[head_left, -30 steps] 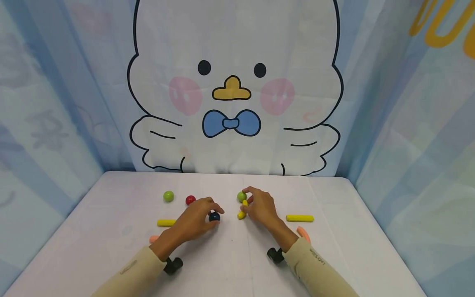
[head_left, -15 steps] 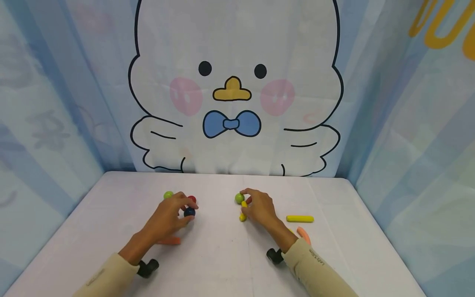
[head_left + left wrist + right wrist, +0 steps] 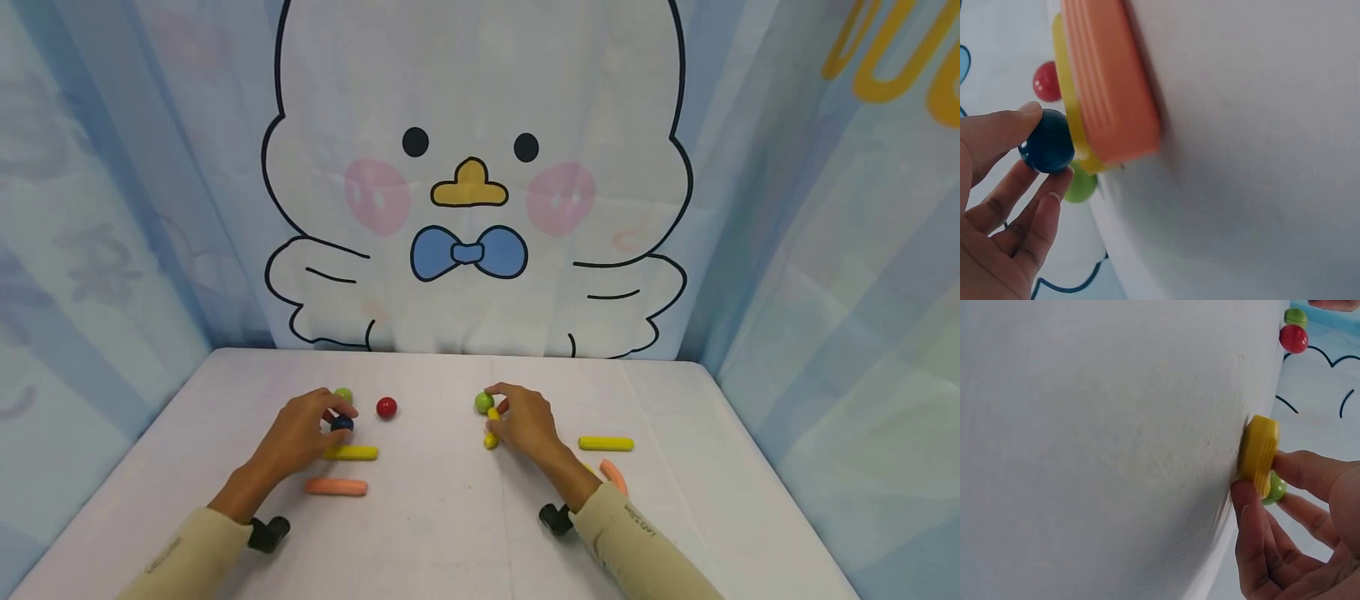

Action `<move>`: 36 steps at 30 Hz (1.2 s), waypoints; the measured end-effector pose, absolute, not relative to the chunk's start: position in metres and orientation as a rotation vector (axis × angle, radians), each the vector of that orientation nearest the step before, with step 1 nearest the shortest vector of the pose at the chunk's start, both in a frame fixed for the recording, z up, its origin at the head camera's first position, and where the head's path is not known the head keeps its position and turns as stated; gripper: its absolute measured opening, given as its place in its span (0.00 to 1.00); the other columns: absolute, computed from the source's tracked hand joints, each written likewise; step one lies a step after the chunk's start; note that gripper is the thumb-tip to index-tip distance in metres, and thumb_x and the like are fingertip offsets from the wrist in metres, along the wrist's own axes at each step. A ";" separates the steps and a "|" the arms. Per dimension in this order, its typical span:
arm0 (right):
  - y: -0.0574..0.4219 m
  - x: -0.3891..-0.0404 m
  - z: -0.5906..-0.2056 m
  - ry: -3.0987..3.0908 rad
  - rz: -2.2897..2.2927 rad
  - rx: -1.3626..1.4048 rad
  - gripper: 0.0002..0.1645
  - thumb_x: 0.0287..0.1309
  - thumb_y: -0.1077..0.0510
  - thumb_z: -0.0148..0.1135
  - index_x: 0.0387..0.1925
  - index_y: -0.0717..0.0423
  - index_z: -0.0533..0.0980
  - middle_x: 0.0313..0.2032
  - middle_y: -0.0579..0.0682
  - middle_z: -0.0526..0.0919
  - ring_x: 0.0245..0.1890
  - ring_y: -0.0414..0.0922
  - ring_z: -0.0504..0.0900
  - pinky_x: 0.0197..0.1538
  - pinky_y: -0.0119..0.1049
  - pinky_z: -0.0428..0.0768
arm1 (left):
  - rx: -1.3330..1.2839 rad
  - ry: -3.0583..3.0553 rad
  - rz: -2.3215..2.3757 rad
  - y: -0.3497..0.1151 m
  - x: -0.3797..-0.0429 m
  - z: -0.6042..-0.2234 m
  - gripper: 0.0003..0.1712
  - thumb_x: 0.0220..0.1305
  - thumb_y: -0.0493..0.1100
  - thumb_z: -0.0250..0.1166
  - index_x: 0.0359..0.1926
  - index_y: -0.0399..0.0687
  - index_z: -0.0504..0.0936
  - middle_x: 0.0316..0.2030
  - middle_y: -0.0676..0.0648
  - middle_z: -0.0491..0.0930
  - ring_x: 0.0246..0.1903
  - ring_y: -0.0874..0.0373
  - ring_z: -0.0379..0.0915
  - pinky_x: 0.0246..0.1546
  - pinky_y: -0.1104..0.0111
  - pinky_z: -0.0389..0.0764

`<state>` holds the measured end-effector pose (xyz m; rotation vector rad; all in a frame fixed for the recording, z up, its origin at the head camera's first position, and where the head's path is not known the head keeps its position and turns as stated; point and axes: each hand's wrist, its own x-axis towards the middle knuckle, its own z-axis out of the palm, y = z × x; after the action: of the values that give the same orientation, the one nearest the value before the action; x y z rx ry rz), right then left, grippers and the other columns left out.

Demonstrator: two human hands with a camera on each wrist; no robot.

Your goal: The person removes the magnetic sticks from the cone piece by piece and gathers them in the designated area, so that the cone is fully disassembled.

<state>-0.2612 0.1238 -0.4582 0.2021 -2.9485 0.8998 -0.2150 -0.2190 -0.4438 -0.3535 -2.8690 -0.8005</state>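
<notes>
My left hand [image 3: 296,429] holds a dark blue ball [image 3: 1049,144] between thumb and fingers, near the green ball [image 3: 343,395] at the back left. In the head view the blue ball is just behind the left yellow stick [image 3: 356,453]. At the middle of the table my right hand [image 3: 527,418] pinches a yellow curved piece [image 3: 1260,450] between thumb and fingers. Another green ball [image 3: 483,402] lies beside that piece, and the right index fingertip touches or nearly touches it. The fingers partly cover the yellow piece in the head view.
A red ball [image 3: 386,407] lies right of the left hand. Nearer the front is an orange stick [image 3: 336,487]. On the right, a yellow stick [image 3: 606,443] and an orange curved piece [image 3: 613,476] lie by the right forearm. A printed curtain [image 3: 472,300] stands behind the white table [image 3: 465,533].
My left hand has carried the blue ball leftward, past the red ball, and the left sticks have come into view. The right hand and its yellow piece stay nearly in place; the green ball there shifted slightly.
</notes>
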 end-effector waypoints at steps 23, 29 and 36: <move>0.124 -0.259 -0.460 -2.934 0.939 0.200 0.31 0.55 0.57 0.82 0.61 0.44 0.83 0.41 0.48 0.90 0.43 0.47 0.82 0.47 0.43 0.79 | -0.385 -2.814 -0.696 -0.206 -0.217 -0.436 0.17 0.59 0.36 0.80 0.50 0.48 0.89 0.46 0.44 0.87 0.46 0.46 0.81 0.49 0.51 0.86; 0.123 -0.257 -0.458 -2.934 0.961 0.201 0.27 0.55 0.58 0.82 0.57 0.46 0.85 0.42 0.48 0.90 0.46 0.49 0.82 0.50 0.46 0.80 | -0.478 -2.772 -0.685 -0.174 -0.218 -0.426 0.18 0.59 0.38 0.81 0.50 0.48 0.89 0.45 0.45 0.88 0.46 0.47 0.82 0.47 0.55 0.87; 0.122 -0.256 -0.459 -2.947 0.946 0.158 0.24 0.54 0.54 0.83 0.53 0.49 0.86 0.39 0.47 0.90 0.43 0.47 0.83 0.47 0.43 0.80 | -0.572 -2.767 -0.723 -0.134 -0.225 -0.427 0.19 0.59 0.39 0.81 0.52 0.52 0.89 0.45 0.49 0.87 0.46 0.50 0.82 0.49 0.58 0.86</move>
<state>-0.2564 0.1222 -0.4586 0.1577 -2.9473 0.9464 -0.2252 -0.1339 -0.4268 -0.5716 -2.7669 -0.7233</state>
